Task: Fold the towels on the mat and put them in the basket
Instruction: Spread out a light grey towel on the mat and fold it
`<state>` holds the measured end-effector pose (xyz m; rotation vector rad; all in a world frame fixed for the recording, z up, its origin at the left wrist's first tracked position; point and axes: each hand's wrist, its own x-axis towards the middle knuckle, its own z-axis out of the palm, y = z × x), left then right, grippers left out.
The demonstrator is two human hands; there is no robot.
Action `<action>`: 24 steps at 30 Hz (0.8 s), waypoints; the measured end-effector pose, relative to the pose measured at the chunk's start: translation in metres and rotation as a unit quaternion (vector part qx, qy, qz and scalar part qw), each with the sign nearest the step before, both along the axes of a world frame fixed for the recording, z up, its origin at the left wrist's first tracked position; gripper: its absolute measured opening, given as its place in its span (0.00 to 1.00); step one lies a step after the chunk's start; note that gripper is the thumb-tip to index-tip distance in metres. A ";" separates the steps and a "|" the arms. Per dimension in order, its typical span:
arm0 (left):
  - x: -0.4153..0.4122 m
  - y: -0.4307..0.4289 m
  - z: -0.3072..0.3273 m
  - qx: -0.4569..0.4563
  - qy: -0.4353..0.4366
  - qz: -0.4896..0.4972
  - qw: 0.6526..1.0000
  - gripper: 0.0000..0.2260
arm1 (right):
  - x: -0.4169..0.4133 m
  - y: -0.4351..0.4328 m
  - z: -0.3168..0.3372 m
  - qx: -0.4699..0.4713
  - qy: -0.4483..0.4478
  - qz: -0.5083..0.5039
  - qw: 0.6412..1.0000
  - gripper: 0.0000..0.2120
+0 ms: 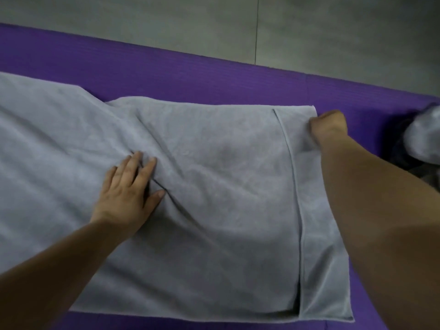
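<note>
A large grey towel (226, 186) lies spread over the purple mat (190, 77), partly folded so that an upper layer ends at a seam near the right side. My left hand (129, 189) presses flat on the towel's wrinkled middle, fingers straight and spread. My right hand (327, 126) grips the towel's far right corner, fingers curled into the cloth. No basket shows.
Grey floor (309, 32) lies beyond the mat's far edge. At the right edge, on the mat, sits a bundle of grey cloth over something dark (421, 136). A strip of bare mat runs along the near edge below the towel.
</note>
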<state>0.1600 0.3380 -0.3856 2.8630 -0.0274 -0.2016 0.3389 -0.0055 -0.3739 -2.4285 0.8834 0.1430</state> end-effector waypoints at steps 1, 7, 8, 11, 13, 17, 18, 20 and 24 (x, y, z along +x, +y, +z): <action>0.001 -0.002 0.001 -0.001 -0.006 0.004 1.000 0.40 | 0.005 -0.003 0.003 0.003 -0.010 -0.005 1.000 0.13; 0.015 -0.017 0.003 0.045 -0.017 -0.073 0.996 0.36 | 0.019 -0.030 0.024 -0.009 -0.096 -0.025 0.995 0.17; 0.018 -0.020 0.003 0.046 0.007 -0.082 0.996 0.38 | 0.019 -0.036 0.022 -0.002 -0.093 -0.032 0.995 0.17; 0.021 -0.022 0.001 0.050 0.037 -0.080 0.995 0.45 | 0.004 -0.041 0.017 0.023 -0.062 -0.043 0.997 0.07; 0.020 -0.022 0.000 0.050 0.047 -0.072 0.995 0.49 | -0.018 -0.039 0.012 0.027 -0.054 -0.038 0.997 0.17; 0.022 -0.025 0.009 0.097 0.136 -0.071 0.983 0.41 | -0.101 -0.026 0.017 -0.078 -0.080 0.095 0.989 0.20; 0.022 -0.024 0.011 0.095 0.140 -0.070 0.983 0.40 | -0.127 -0.023 0.015 -0.102 -0.116 0.142 0.978 0.20; 0.016 -0.020 0.012 0.064 0.065 -0.116 0.989 0.40 | -0.180 -0.017 0.013 -0.133 -0.168 0.214 0.953 0.20; -0.035 -0.024 0.013 -0.019 -0.045 -0.367 0.929 0.22 | -0.275 -0.006 0.008 -0.119 -0.162 0.296 0.934 0.09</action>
